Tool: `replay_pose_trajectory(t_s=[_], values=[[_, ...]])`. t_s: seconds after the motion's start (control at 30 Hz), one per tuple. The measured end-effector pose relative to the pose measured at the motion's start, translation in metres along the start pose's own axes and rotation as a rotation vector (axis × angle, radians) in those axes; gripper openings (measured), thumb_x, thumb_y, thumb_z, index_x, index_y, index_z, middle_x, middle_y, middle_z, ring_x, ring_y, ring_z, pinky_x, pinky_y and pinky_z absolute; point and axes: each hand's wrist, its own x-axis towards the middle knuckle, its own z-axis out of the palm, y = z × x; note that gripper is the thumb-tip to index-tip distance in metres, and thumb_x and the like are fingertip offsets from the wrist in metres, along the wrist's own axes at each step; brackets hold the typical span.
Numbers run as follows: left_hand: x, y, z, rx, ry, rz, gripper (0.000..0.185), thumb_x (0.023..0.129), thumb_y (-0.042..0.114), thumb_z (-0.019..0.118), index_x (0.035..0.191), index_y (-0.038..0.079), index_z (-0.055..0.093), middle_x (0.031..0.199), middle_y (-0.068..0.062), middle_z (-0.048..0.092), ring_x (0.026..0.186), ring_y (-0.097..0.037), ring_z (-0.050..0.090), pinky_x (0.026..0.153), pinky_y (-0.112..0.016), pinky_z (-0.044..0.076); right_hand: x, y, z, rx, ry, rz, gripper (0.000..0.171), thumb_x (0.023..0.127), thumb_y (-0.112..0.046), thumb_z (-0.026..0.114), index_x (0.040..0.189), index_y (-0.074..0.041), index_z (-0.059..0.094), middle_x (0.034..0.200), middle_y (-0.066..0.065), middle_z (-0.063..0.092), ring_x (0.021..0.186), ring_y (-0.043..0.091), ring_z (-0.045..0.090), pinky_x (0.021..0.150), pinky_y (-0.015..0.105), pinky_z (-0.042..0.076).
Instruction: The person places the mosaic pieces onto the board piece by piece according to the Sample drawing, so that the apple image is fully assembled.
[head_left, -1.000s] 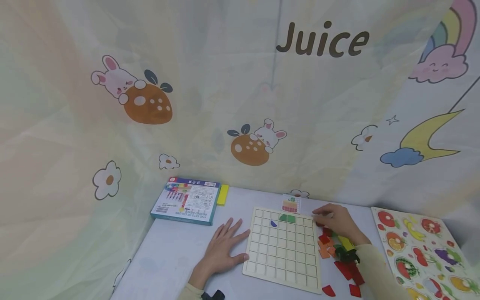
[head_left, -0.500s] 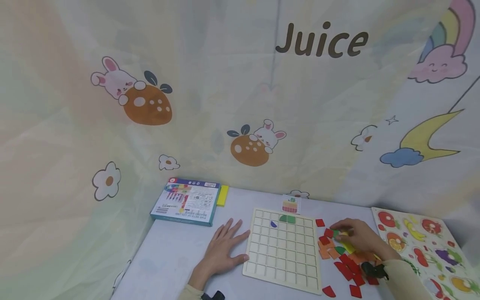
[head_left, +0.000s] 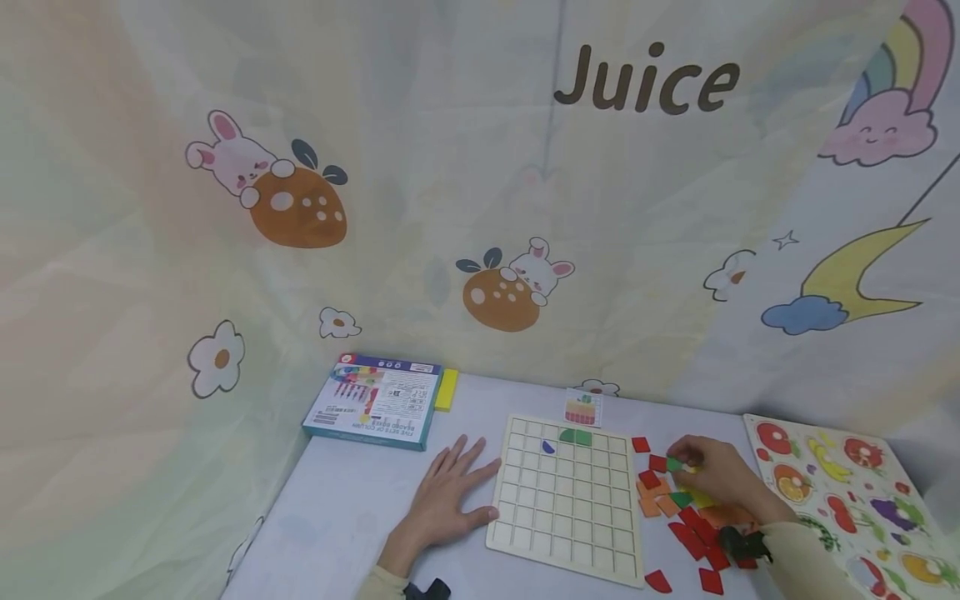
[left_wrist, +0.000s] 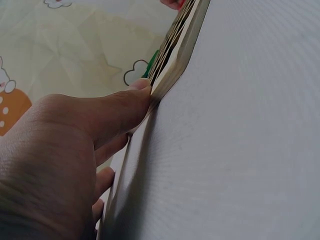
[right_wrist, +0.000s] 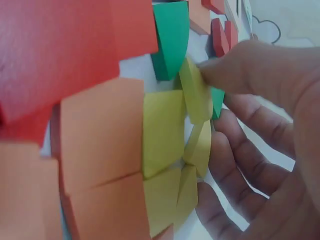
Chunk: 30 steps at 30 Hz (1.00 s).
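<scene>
My left hand (head_left: 440, 502) lies spread on the table, its thumb and fingers touching the left edge of the pale wooden grid board (head_left: 565, 557); the left wrist view shows the thumb (left_wrist: 120, 110) against the board's rim. Two green pieces (head_left: 575, 437) and a blue rounded piece (head_left: 548, 447) sit in upper cells. My right hand (head_left: 712, 471) is over the loose blocks right of the board, with thumb and index finger pinching a small green block (head_left: 674, 464). In the right wrist view, a tilted yellow block (right_wrist: 196, 92) is against the thumb.
Red blocks (head_left: 688, 540) and orange blocks (head_left: 649, 505) lie beside the board. A picture card (head_left: 582, 409) lies behind it. A fruit-picture board (head_left: 840, 475) is at right; a boxed set (head_left: 375, 404) and a yellow strip (head_left: 446, 390) are at back left.
My right hand has moved right and toward me from the board's upper right corner to the loose blocks. A red square now lies apart near that corner. The left hand stays put.
</scene>
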Motion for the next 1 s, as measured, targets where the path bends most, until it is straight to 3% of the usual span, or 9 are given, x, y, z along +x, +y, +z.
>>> replay_pose_trajectory(t_s=[0.23,0.33,0.57,0.87,1.0], values=[[0.001,0.002,0.000,0.018,-0.007,-0.009,0.074,0.094,0.073,0.058,0.158,0.037,0.050,0.176,0.003,0.028,0.166,-0.034,0.014,0.129,-0.061,0.013,-0.012,0.002,-0.006,0.008,0.030,-0.016,0.034,0.087,-0.028,0.087,0.114,-0.011,0.074,0.109,0.003,0.073,0.099,0.021,0.064,0.082,0.038,0.054],[0.001,0.002,0.000,0.020,-0.009,-0.012,0.074,0.094,0.075,0.057,0.158,0.037,0.050,0.176,0.004,0.027,0.166,-0.033,0.013,0.129,-0.060,0.012,-0.021,0.001,-0.009,0.014,-0.016,-0.033,0.030,0.086,-0.030,0.089,0.108,-0.014,0.078,0.106,0.002,0.072,0.096,0.021,0.061,0.078,0.037,0.051],[0.001,0.001,0.000,0.029,-0.003,-0.001,0.074,0.095,0.075,0.055,0.158,0.037,0.050,0.176,0.003,0.027,0.166,-0.033,0.014,0.129,-0.061,0.014,-0.029,0.002,-0.006,0.003,-0.127,-0.004,0.020,0.085,-0.033,0.090,0.097,-0.021,0.078,0.099,-0.005,0.071,0.095,0.018,0.059,0.085,0.041,0.053],[0.000,0.000,0.000,0.011,-0.006,-0.006,0.074,0.095,0.076,0.055,0.158,0.037,0.051,0.176,0.003,0.028,0.166,-0.033,0.014,0.129,-0.060,0.013,-0.028,-0.010,0.000,0.042,-0.207,0.086,0.023,0.089,-0.023,0.086,0.100,-0.011,0.071,0.088,0.000,0.062,0.087,0.016,0.055,0.072,0.029,0.048],[0.000,0.001,0.000,0.007,-0.001,-0.004,0.074,0.095,0.075,0.056,0.158,0.036,0.051,0.176,0.003,0.028,0.166,-0.034,0.014,0.129,-0.061,0.013,-0.031,-0.013,-0.001,0.051,-0.207,0.076,0.022,0.091,-0.023,0.084,0.100,-0.011,0.068,0.086,-0.001,0.061,0.086,0.016,0.055,0.071,0.028,0.047]])
